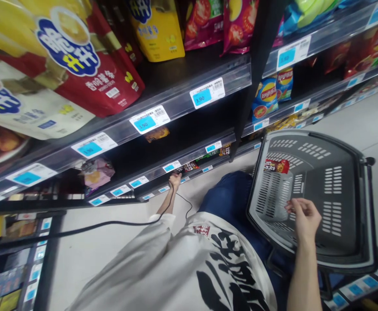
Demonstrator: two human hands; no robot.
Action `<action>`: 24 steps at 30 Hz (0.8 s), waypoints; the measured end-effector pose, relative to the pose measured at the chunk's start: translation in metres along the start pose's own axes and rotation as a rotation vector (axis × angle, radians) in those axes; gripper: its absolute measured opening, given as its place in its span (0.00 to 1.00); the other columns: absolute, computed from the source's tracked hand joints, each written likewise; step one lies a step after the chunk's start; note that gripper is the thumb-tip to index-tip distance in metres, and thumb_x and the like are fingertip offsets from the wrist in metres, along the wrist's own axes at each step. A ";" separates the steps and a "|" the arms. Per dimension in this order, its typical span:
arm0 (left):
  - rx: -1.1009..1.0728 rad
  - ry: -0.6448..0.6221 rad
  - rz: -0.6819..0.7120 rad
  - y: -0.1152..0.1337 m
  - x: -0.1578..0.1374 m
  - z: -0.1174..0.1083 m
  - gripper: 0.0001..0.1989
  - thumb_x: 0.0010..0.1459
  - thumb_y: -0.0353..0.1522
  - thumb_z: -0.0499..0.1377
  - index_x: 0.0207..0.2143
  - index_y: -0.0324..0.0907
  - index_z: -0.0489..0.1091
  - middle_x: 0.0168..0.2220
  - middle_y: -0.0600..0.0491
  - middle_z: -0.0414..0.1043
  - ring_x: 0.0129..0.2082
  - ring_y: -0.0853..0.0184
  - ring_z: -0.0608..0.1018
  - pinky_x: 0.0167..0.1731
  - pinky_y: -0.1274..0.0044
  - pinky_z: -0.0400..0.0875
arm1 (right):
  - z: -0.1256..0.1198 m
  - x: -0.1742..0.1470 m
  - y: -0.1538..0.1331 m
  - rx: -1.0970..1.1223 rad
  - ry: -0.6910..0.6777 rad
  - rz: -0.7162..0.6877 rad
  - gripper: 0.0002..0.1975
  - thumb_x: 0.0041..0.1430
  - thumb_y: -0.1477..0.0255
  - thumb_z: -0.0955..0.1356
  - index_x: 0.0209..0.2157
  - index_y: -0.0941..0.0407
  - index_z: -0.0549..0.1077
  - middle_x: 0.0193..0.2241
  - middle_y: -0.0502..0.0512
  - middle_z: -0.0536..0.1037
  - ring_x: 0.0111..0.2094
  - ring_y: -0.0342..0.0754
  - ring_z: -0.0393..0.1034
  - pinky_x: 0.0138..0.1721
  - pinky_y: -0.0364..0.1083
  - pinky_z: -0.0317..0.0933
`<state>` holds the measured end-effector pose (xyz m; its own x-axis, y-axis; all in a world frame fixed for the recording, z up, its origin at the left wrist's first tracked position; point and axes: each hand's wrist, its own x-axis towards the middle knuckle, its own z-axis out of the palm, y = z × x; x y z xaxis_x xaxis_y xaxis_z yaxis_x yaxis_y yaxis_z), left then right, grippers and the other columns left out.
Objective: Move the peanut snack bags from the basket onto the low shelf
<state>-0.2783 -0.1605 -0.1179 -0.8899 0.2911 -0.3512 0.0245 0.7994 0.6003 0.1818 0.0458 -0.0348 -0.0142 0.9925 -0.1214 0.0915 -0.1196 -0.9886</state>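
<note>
Down at the lowest shelves, my left hand (175,179) has its fingers closed at a small dark snack packet (179,170), which the fingers partly cover. Beside it lies a red and black snack packet (191,166). Over the grey shopping basket (344,151), my right hand (305,216) hangs with its fingers curled and thumb close to the forefinger; nothing shows in them. Inside the basket, a red snack packet (277,166) leans near the far left wall.
Large potato-stick bags (111,82) fill the upper shelf at left. Blue chip bags (265,99) stand on the shelf past a black upright (256,65). A black cable (111,223) runs past my left forearm. Pale floor (104,246) lies below the shelving.
</note>
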 end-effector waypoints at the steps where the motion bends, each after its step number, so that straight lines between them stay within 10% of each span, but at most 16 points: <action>1: 0.064 -0.007 0.039 -0.003 -0.005 0.007 0.13 0.66 0.37 0.60 0.44 0.35 0.71 0.43 0.49 0.72 0.44 0.62 0.76 0.48 0.66 0.72 | 0.000 0.000 0.000 -0.005 -0.003 0.002 0.27 0.39 0.53 0.80 0.31 0.58 0.73 0.23 0.53 0.77 0.21 0.46 0.70 0.22 0.44 0.62; 8: 0.358 0.004 0.372 0.009 -0.001 0.029 0.23 0.65 0.26 0.57 0.62 0.34 0.63 0.69 0.35 0.49 0.69 0.49 0.49 0.66 0.54 0.39 | -0.001 0.002 0.005 -0.010 0.000 -0.009 0.27 0.40 0.54 0.80 0.32 0.59 0.72 0.23 0.52 0.77 0.21 0.44 0.69 0.23 0.42 0.64; 16: 0.384 -0.054 0.410 0.025 0.054 0.030 0.12 0.65 0.31 0.61 0.49 0.33 0.70 0.54 0.43 0.70 0.54 0.59 0.73 0.57 0.58 0.67 | -0.004 0.003 0.008 -0.052 0.015 -0.007 0.26 0.43 0.54 0.79 0.33 0.60 0.73 0.23 0.52 0.77 0.21 0.44 0.70 0.23 0.41 0.63; 24: 0.295 -0.114 0.470 0.037 0.074 0.032 0.16 0.68 0.39 0.59 0.48 0.34 0.72 0.51 0.44 0.74 0.51 0.61 0.75 0.59 0.58 0.66 | -0.003 0.003 0.006 -0.114 0.008 0.004 0.27 0.42 0.53 0.80 0.33 0.60 0.73 0.24 0.54 0.77 0.21 0.45 0.71 0.24 0.42 0.64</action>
<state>-0.3289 -0.0924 -0.1447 -0.6982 0.6930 -0.1793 0.5472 0.6782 0.4906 0.1850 0.0484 -0.0410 -0.0054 0.9923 -0.1240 0.2040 -0.1203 -0.9715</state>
